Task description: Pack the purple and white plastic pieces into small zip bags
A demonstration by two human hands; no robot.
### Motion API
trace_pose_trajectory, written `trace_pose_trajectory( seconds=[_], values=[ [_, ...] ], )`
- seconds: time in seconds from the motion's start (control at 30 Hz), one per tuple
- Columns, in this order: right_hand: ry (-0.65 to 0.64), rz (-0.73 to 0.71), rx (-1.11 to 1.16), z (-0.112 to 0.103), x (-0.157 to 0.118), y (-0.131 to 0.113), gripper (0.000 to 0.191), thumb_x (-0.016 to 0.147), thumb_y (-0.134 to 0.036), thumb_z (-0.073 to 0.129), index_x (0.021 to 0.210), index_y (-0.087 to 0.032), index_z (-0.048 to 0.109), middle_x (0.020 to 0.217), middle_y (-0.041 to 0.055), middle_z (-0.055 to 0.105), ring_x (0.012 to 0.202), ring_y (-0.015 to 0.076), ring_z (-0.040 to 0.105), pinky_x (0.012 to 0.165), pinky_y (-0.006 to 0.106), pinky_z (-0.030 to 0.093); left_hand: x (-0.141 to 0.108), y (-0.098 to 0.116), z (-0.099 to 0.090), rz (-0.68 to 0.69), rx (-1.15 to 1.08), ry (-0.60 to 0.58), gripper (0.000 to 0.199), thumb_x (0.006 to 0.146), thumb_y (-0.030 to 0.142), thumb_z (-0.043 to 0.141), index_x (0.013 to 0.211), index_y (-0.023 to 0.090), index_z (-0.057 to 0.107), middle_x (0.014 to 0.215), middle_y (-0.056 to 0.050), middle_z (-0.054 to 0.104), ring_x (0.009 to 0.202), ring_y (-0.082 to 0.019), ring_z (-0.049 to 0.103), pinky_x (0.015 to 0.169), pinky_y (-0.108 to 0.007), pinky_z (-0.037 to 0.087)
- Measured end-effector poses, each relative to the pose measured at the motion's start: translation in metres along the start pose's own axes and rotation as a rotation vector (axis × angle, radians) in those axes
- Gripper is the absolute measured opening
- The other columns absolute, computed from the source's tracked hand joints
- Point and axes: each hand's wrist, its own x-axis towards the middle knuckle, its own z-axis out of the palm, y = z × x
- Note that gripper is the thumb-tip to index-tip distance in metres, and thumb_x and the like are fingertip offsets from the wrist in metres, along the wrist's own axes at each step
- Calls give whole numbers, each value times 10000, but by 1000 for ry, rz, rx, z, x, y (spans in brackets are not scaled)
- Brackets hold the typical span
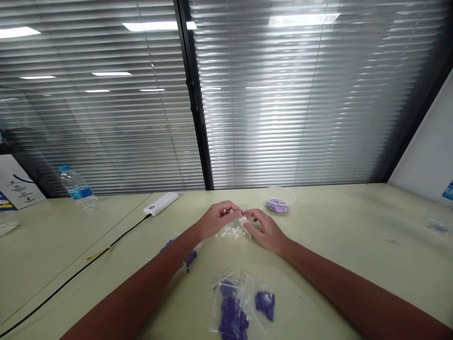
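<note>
Over the middle of the table my left hand (pixel 220 219) and my right hand (pixel 264 228) meet, fingertips almost touching. Both pinch the edge of a small clear plastic bag (pixel 244 221) that has something whitish in it; fingers hide part of the bag. Small white pieces (pixel 232 232) lie scattered on the table just below the hands. Beyond my right hand stands a round clear tub (pixel 278 205) with light purple bits at its bottom.
Clear zip bags with dark purple pieces (pixel 231 314) lie at the near edge, and another purple-filled bag (pixel 190 258) sits partly under my left forearm. A white power bank (pixel 162 204) with a black cable (pixel 88 263) and a water bottle (pixel 79 190) are at left.
</note>
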Motion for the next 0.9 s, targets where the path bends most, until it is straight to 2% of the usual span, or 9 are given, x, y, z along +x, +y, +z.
trace_pose_trajectory(
  seconds=[0.1, 0.17, 0.23, 0.3, 0.5, 0.63, 0.77, 0.9],
  values=[
    [-16, 15, 20, -2, -1, -3, 245, 976, -400, 566, 1154, -240, 622, 1088, 44, 664, 1003, 213, 604, 909, 338, 457, 0, -21, -17, -57, 58, -64, 285, 907, 431, 617, 1052, 215, 734, 1032, -35, 661, 842, -166, 520, 746, -274, 411],
    [-41, 31, 25, -3, -1, -6, 224, 990, -404, 538, 1113, -237, 621, 1015, 31, 670, 948, 206, 604, 865, 326, 458, -3, -36, -31, -103, 72, -203, 294, 828, 369, 694, 1077, 216, 726, 1041, -29, 641, 926, -181, 519, 834, -284, 415],
    [-72, 40, 9, -4, -1, -8, 216, 999, -413, 523, 1063, -237, 628, 947, 22, 669, 906, 203, 600, 825, 316, 450, -6, -49, -41, -140, 60, -283, 373, 759, 387, 766, 1077, 197, 723, 970, -31, 621, 904, -185, 528, 816, -286, 427],
    [-98, 32, -9, -3, -1, -10, 215, 1000, -415, 524, 1026, -234, 637, 911, 17, 667, 880, 199, 594, 798, 308, 438, -9, -59, -42, -161, 45, -320, 416, 734, 427, 796, 1064, 188, 716, 930, -29, 605, 858, -178, 527, 778, -280, 433],
    [-189, -13, -1, -3, 0, -11, 199, 987, -405, 565, 1036, -228, 643, 924, 10, 666, 858, 180, 584, 774, 283, 416, -6, -67, -15, -170, 48, -240, 471, 794, 585, 737, 1007, 168, 687, 815, 0, 513, 733, -142, 454, 651, -250, 357],
    [-153, 40, 76, -3, -1, -10, 260, 1019, -440, 514, 1026, -208, 632, 916, 16, 657, 851, 172, 588, 758, 266, 422, -5, -67, -11, -185, 22, -245, 530, 881, 647, 611, 1128, 185, 692, 795, 1, 497, 696, -136, 444, 618, -242, 337],
    [-199, 42, 44, -3, 0, -9, 280, 1017, -449, 520, 976, -201, 644, 823, 1, 632, 728, 145, 542, 667, 251, 377, -6, -71, -15, -168, 9, -247, 555, 758, 588, 776, 1166, 215, 725, 863, -6, 533, 725, -133, 454, 661, -245, 362],
    [-211, -2, 9, -3, 1, -10, 247, 1005, -428, 549, 999, -209, 662, 862, 9, 653, 801, 162, 566, 720, 263, 388, -6, -76, -10, -177, 16, -167, 498, 724, 573, 804, 1060, 207, 767, 801, 0, 539, 707, -133, 462, 631, -239, 344]
  ],
)
